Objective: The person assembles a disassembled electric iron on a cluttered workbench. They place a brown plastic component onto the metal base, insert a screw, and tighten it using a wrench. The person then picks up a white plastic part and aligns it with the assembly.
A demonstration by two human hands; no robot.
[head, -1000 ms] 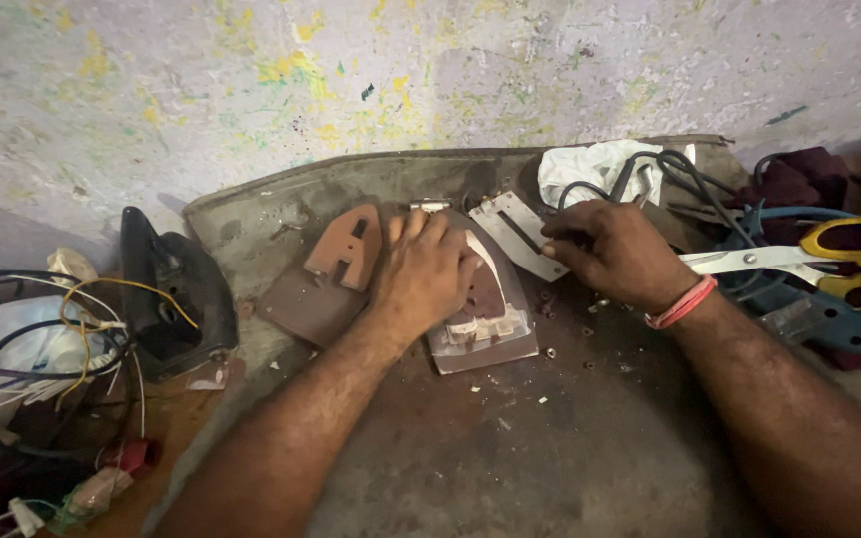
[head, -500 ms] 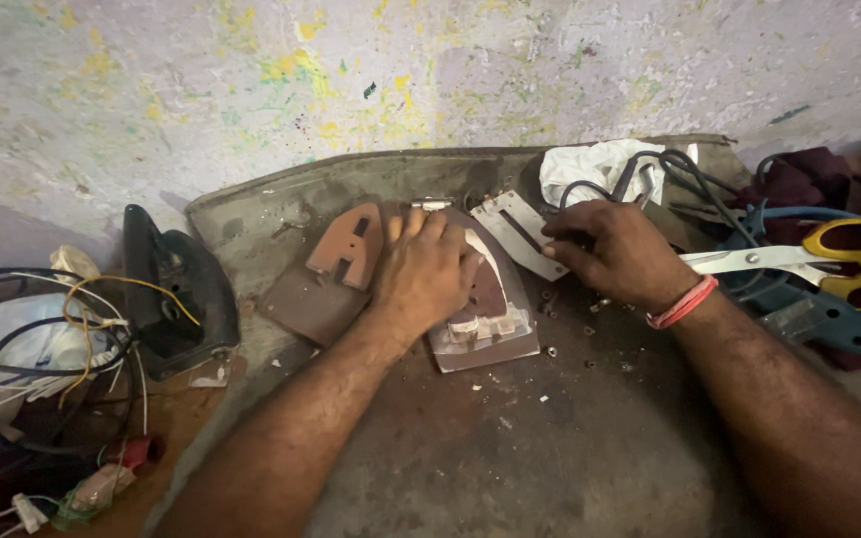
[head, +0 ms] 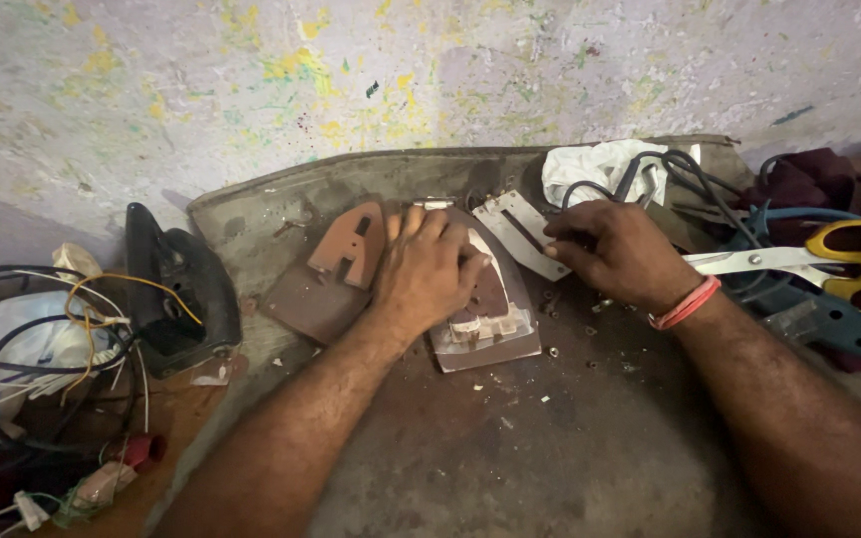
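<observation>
My left hand [head: 429,274] lies palm down on an opened clothes-iron soleplate [head: 490,319], fingers spread over its top. A brown iron-shaped plate [head: 351,244] rests just left of it on a darker sheet. My right hand [head: 620,251], with a red band on the wrist, has its fingers curled at the edge of a pale metal bracket [head: 518,231]; what the fingertips pinch is hidden. Everything rests on a worn grey mat [head: 510,448].
A black iron cover [head: 176,289] stands at the mat's left edge beside tangled wires [head: 42,349]. Yellow-handled scissors [head: 799,261], black cables and a white cloth [head: 595,167] crowd the right. Small screws [head: 554,351] lie near the soleplate. A paint-stained wall is behind.
</observation>
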